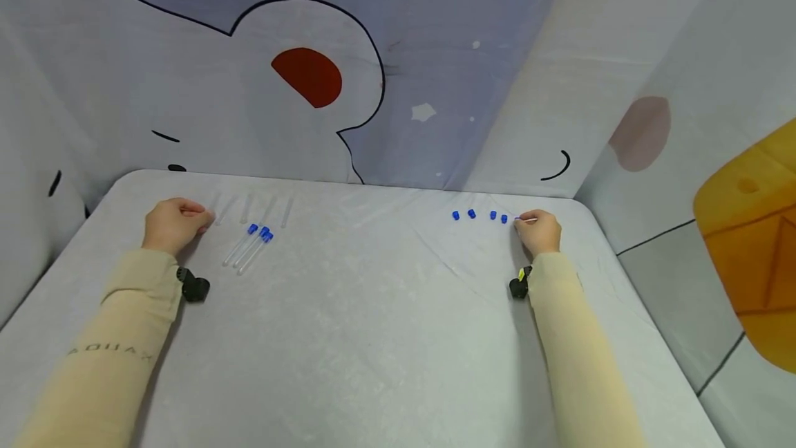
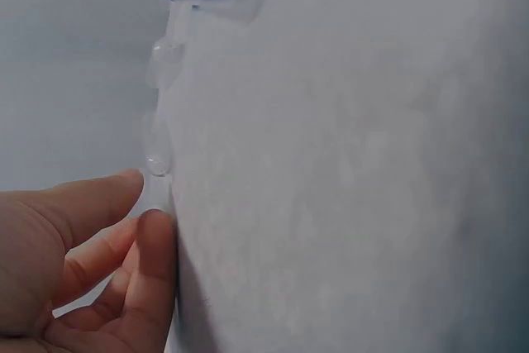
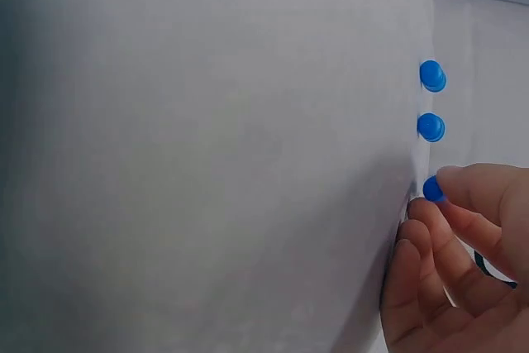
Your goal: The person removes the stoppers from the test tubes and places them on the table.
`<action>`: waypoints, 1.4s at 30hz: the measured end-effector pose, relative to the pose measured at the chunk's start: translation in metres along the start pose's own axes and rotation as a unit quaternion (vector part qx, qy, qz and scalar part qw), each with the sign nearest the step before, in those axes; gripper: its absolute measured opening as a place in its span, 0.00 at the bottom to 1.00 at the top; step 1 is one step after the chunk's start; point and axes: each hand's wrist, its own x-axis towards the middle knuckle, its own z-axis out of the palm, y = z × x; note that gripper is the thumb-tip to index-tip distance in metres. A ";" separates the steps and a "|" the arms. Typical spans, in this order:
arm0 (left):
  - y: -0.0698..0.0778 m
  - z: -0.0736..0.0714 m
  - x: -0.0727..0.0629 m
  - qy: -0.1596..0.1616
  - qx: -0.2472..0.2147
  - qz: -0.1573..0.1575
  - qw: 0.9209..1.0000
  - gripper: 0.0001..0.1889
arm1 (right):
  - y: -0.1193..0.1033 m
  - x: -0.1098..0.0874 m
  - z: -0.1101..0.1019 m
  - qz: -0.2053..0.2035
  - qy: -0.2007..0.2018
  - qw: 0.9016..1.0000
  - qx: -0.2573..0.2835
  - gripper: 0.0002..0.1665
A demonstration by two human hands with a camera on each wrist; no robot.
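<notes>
My left hand (image 1: 177,225) is at the far left of the table, its thumb and fingers closing on the end of a faint clear test tube (image 2: 156,194); most of that tube is hard to make out. Beside it lie several uncapped clear tubes (image 1: 287,213) in a row. Just nearer, three clear tubes with blue caps (image 1: 251,251) lie side by side. At the far right, my right hand (image 1: 539,232) pinches a small blue cap (image 3: 433,188) between thumb and fingertip, down at the table surface. More blue caps (image 1: 493,215) sit in a row to its left.
A pale grey cloth covers the table (image 1: 367,337). Printed fabric walls (image 1: 435,54) rise behind and at both sides, close to the far edge where the tubes and caps lie. A black wrist camera (image 1: 194,287) is strapped at the left cuff, another (image 1: 519,287) at the right.
</notes>
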 end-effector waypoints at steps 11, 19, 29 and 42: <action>0.013 -0.007 -0.011 -0.004 0.016 0.002 1.000 0.19 | -0.002 -0.003 -0.003 -0.004 -0.006 1.000 0.006 0.16; 0.036 -0.010 -0.026 0.031 0.003 0.042 0.999 0.18 | -0.010 -0.018 -0.006 -0.019 -0.008 0.998 0.056 0.18; 0.071 0.000 -0.051 0.000 -0.019 0.074 0.997 0.18 | -0.044 -0.053 0.018 -0.082 -0.010 0.979 0.188 0.15; 0.091 0.024 -0.074 -0.025 0.040 0.111 0.993 0.14 | -0.086 -0.099 0.043 -0.121 -0.078 0.958 0.247 0.14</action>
